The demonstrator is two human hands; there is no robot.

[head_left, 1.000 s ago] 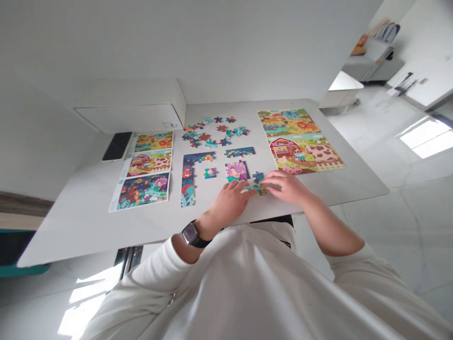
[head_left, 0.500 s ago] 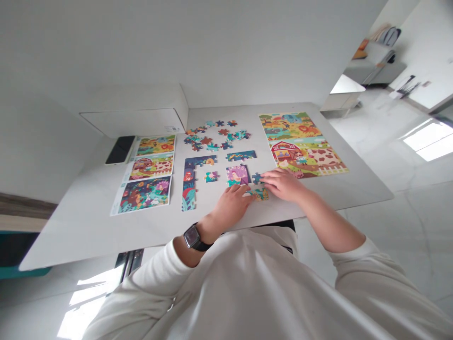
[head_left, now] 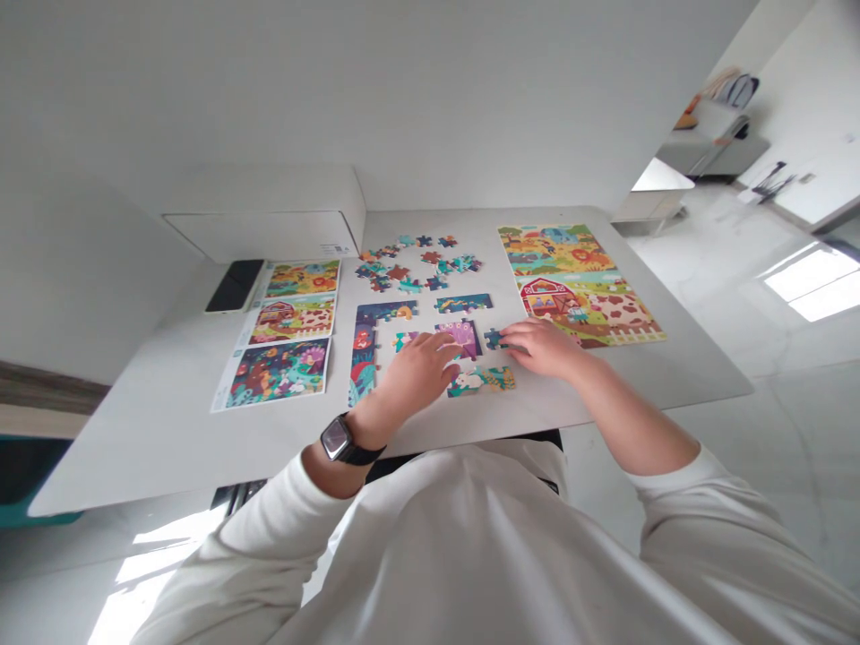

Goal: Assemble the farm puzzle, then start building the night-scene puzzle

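Note:
My right hand (head_left: 541, 347) has its fingertips closed on the edge of a dark blue puzzle piece (head_left: 493, 339), which lies on the table just right of a joined purple puzzle section (head_left: 463, 333). With fingers apart, my left hand (head_left: 417, 372) reaches over the left part of that purple section and holds nothing visible. It partly covers a small green and pink piece (head_left: 403, 340). Below sits a joined section with a white rabbit (head_left: 480, 381). An L-shaped joined border (head_left: 361, 345) is to the left, and a dark joined strip (head_left: 463, 303) lies above.
Several loose puzzle pieces (head_left: 417, 264) are scattered at the back. A picture sheet (head_left: 282, 336) and a phone (head_left: 233, 287) lie left, before a white box (head_left: 262, 235). Finished-looking puzzle pictures (head_left: 581, 287) lie right on the white table (head_left: 699, 381).
My left hand has moved left and up, off the rabbit section, and its fingers have spread. My right hand stays at the dark blue piece. The camera view has shifted slightly.

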